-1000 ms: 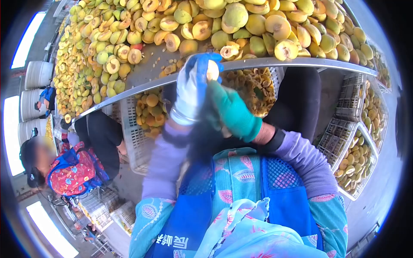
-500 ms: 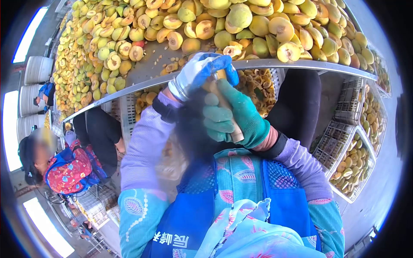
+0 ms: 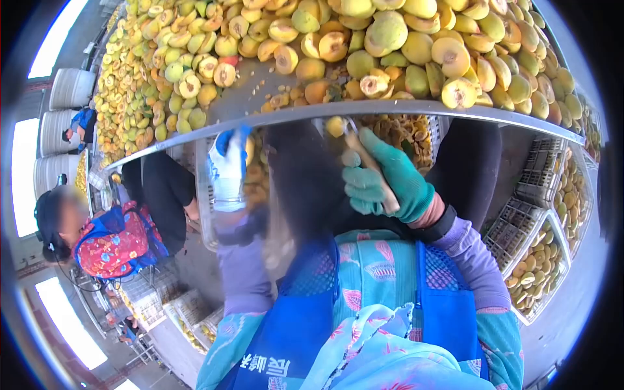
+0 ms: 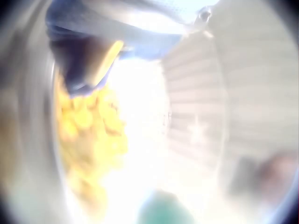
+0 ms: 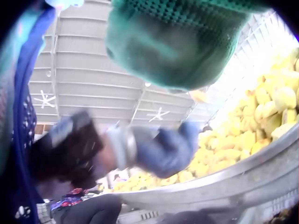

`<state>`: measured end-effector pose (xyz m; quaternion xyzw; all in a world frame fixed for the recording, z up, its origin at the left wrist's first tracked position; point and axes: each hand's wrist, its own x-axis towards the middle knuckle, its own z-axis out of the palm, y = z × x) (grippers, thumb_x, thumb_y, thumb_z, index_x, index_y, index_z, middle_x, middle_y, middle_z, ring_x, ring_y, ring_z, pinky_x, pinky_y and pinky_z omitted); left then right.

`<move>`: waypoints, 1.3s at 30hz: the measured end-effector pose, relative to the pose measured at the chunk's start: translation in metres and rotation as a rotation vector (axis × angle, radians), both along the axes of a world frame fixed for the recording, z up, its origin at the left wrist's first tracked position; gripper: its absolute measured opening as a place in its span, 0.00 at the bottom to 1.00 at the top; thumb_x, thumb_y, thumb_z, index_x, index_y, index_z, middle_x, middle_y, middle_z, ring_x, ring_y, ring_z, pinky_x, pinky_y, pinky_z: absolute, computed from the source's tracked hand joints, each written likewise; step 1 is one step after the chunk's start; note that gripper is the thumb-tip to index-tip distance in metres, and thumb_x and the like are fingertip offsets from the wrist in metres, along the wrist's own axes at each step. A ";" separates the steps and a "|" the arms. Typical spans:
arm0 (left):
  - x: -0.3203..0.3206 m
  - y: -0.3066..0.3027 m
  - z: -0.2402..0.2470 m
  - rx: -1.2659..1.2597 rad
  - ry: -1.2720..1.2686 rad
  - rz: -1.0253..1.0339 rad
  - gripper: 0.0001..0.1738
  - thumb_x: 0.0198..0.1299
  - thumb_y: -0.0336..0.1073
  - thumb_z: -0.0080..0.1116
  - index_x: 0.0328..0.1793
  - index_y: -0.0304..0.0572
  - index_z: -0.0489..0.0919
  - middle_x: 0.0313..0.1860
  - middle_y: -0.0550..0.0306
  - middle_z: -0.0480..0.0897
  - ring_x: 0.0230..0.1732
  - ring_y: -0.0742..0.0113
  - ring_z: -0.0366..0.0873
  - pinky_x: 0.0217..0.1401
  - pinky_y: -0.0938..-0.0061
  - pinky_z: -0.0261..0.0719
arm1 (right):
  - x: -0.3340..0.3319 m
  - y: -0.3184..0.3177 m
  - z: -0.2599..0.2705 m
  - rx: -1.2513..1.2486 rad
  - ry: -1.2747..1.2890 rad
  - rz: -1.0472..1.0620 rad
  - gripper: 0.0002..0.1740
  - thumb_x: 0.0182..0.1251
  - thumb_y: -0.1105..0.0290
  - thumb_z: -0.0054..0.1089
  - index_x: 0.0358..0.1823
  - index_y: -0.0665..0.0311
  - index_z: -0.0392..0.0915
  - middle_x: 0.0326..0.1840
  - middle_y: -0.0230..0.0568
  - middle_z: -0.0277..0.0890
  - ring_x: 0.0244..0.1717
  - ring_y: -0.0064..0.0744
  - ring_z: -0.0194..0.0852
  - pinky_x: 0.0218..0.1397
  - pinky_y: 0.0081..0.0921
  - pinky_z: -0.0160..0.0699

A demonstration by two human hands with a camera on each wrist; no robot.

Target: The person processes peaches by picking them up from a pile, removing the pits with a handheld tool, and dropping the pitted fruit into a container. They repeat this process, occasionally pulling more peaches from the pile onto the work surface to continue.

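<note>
The left hand (image 3: pixel 227 170), in a white and blue glove, is beside the crate (image 3: pixel 207 208) below the table edge, pinching a yellow fruit piece (image 3: pixel 249 151). Blurred in the left wrist view, that piece (image 4: pixel 108 63) shows between the dark blue fingers. The right hand (image 3: pixel 392 179), in a green glove, grips a tool's wooden handle (image 3: pixel 374 162). A small yellow piece (image 3: pixel 335 127) shows at the tool's metal tip. In the right wrist view the green glove (image 5: pixel 173 46) hides the tool, and the left hand (image 5: pixel 166 149) is blurred.
Halved fruit (image 3: pixel 383 32) is heaped on the metal table, whose raised rim (image 3: pixel 292 117) runs across just beyond the hands. More scraps (image 3: pixel 406 133) lie in a container below it. Crates of fruit (image 3: pixel 536 260) stand at right. A seated person (image 3: pixel 110 240) is at left.
The left hand has parted from the right hand and moved left, to the crate with the fruit piece. The right hand still grips the tool, whose metal tip now shows.
</note>
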<state>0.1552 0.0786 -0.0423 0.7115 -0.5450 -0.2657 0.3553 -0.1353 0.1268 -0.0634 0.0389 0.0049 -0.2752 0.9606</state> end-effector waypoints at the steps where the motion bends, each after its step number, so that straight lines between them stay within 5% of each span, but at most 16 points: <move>1: 0.017 0.002 -0.003 -0.265 -0.832 -0.086 0.10 0.57 0.40 0.65 0.37 0.41 0.82 0.30 0.51 0.83 0.31 0.53 0.81 0.34 0.68 0.77 | -0.001 0.004 -0.025 0.269 0.204 -0.014 0.24 0.75 0.42 0.39 0.35 0.54 0.69 0.16 0.25 0.61 0.13 0.20 0.56 0.18 0.21 0.60; 3: 0.000 -0.028 0.021 -0.158 -0.375 -0.231 0.17 0.60 0.47 0.61 0.42 0.41 0.84 0.28 0.56 0.82 0.31 0.66 0.80 0.39 0.72 0.77 | 0.006 0.008 -0.018 0.268 0.444 0.046 0.23 0.74 0.43 0.43 0.34 0.54 0.70 0.16 0.26 0.62 0.13 0.20 0.57 0.16 0.21 0.59; 6: -0.068 -0.079 0.028 -0.199 -0.750 -0.584 0.18 0.59 0.48 0.60 0.43 0.40 0.83 0.35 0.47 0.84 0.37 0.57 0.82 0.44 0.66 0.78 | 0.010 0.002 0.018 -0.139 0.717 -0.106 0.24 0.72 0.42 0.45 0.34 0.55 0.70 0.17 0.27 0.64 0.13 0.21 0.57 0.15 0.21 0.58; 9: -0.125 -0.134 -0.012 0.106 -0.969 -0.499 0.24 0.56 0.51 0.62 0.45 0.36 0.81 0.38 0.40 0.83 0.39 0.50 0.82 0.47 0.64 0.78 | 0.010 -0.005 0.021 -0.164 0.809 -0.232 0.25 0.71 0.41 0.46 0.34 0.56 0.70 0.18 0.29 0.65 0.13 0.21 0.58 0.15 0.19 0.58; 12: -0.129 -0.149 0.006 0.181 -0.944 -0.729 0.28 0.54 0.53 0.64 0.49 0.34 0.79 0.40 0.43 0.84 0.41 0.55 0.83 0.43 0.65 0.80 | 0.009 -0.005 0.034 -0.139 0.904 -0.271 0.26 0.70 0.40 0.47 0.35 0.57 0.71 0.18 0.29 0.65 0.12 0.21 0.58 0.14 0.18 0.58; 15: -0.093 -0.139 0.027 0.487 -0.327 -0.646 0.30 0.58 0.51 0.60 0.59 0.35 0.75 0.43 0.48 0.84 0.44 0.59 0.84 0.39 0.64 0.83 | 0.004 -0.005 0.034 -0.224 1.033 -0.391 0.24 0.73 0.44 0.47 0.39 0.59 0.73 0.19 0.28 0.65 0.15 0.18 0.59 0.18 0.16 0.60; 18: -0.067 -0.089 0.031 0.359 0.837 -0.642 0.28 0.64 0.42 0.54 0.67 0.35 0.69 0.49 0.46 0.81 0.43 0.58 0.84 0.38 0.71 0.85 | 0.013 -0.009 0.012 -0.767 1.250 -0.727 0.21 0.75 0.50 0.46 0.42 0.62 0.74 0.19 0.28 0.66 0.20 0.17 0.61 0.23 0.17 0.63; 19: -0.073 -0.074 0.032 0.327 0.919 -0.606 0.29 0.67 0.48 0.49 0.66 0.33 0.69 0.47 0.47 0.82 0.43 0.59 0.84 0.38 0.74 0.84 | 0.017 -0.011 0.014 -0.824 1.306 -0.699 0.20 0.75 0.52 0.48 0.42 0.64 0.74 0.21 0.36 0.68 0.22 0.28 0.66 0.26 0.25 0.65; 22: -0.093 -0.048 0.023 0.226 0.858 -0.470 0.35 0.71 0.58 0.38 0.64 0.29 0.71 0.44 0.44 0.84 0.45 0.58 0.83 0.38 0.75 0.82 | 0.029 -0.014 0.027 -0.954 1.455 -0.703 0.17 0.73 0.58 0.51 0.40 0.69 0.74 0.26 0.60 0.75 0.28 0.59 0.75 0.31 0.44 0.70; 25: -0.111 -0.038 0.018 0.115 0.727 -0.467 0.34 0.72 0.56 0.36 0.61 0.27 0.72 0.43 0.45 0.83 0.45 0.59 0.82 0.47 0.71 0.81 | 0.031 -0.014 0.024 -1.000 1.555 -0.715 0.17 0.74 0.58 0.51 0.38 0.69 0.73 0.25 0.59 0.74 0.27 0.59 0.74 0.29 0.45 0.68; 26: -0.117 -0.034 0.018 -0.027 0.451 -0.543 0.33 0.73 0.55 0.34 0.56 0.27 0.74 0.42 0.45 0.83 0.44 0.60 0.82 0.54 0.69 0.78 | 0.032 -0.014 0.022 -0.997 1.546 -0.745 0.18 0.74 0.58 0.51 0.37 0.69 0.73 0.25 0.59 0.74 0.27 0.60 0.74 0.29 0.46 0.68; 30: -0.127 -0.029 0.020 -0.126 0.348 -0.587 0.32 0.74 0.52 0.31 0.46 0.29 0.80 0.42 0.48 0.84 0.43 0.62 0.81 0.52 0.70 0.78 | 0.033 -0.016 0.015 -1.000 1.511 -0.810 0.18 0.74 0.58 0.50 0.37 0.69 0.72 0.25 0.60 0.74 0.27 0.61 0.74 0.28 0.47 0.67; 32: -0.124 -0.032 0.016 -0.188 0.270 -0.619 0.17 0.64 0.44 0.50 0.45 0.38 0.80 0.37 0.54 0.85 0.38 0.60 0.83 0.44 0.69 0.80 | 0.033 -0.016 0.016 -1.019 1.508 -0.788 0.18 0.74 0.58 0.50 0.38 0.69 0.72 0.25 0.60 0.74 0.27 0.60 0.74 0.28 0.46 0.67; 34: -0.122 -0.032 0.019 -0.214 0.172 -0.663 0.11 0.57 0.39 0.60 0.43 0.43 0.80 0.34 0.58 0.85 0.35 0.59 0.84 0.39 0.68 0.81 | 0.029 -0.014 0.020 -1.043 1.513 -0.744 0.18 0.74 0.58 0.50 0.39 0.69 0.73 0.25 0.60 0.74 0.27 0.61 0.74 0.28 0.46 0.68; 39: -0.119 -0.043 0.027 -0.326 -0.014 -0.816 0.11 0.52 0.39 0.63 0.41 0.45 0.82 0.28 0.59 0.84 0.30 0.59 0.83 0.34 0.69 0.81 | 0.037 -0.013 0.005 -0.989 1.349 -0.769 0.19 0.76 0.59 0.47 0.41 0.71 0.74 0.22 0.55 0.72 0.22 0.47 0.70 0.28 0.40 0.68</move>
